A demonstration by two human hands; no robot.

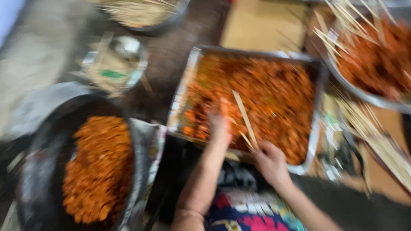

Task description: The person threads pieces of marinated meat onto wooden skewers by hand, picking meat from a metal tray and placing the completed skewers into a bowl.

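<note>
1. The left hand (pixel 220 124) reaches into the metal tray (pixel 184 92) of orange marinated meat pieces (pixel 265 94); its fingers rest on the meat, but blur hides whether they grip a piece.
2. The right hand (pixel 269 162), just beside the left, pinches a wooden skewer (pixel 245 117) that slants up over the meat.
3. Left of both hands stands a dark round pan (pixel 40 171) heaped with the same orange meat.
4. Beyond the right hand, to its far right, a metal bowl (pixel 364 94) holds meat already on sticks.
5. Loose skewers (pixel 372 128) lie right of the tray.
6. Past the left hand sits a small steel dish (pixel 128 51).
</note>
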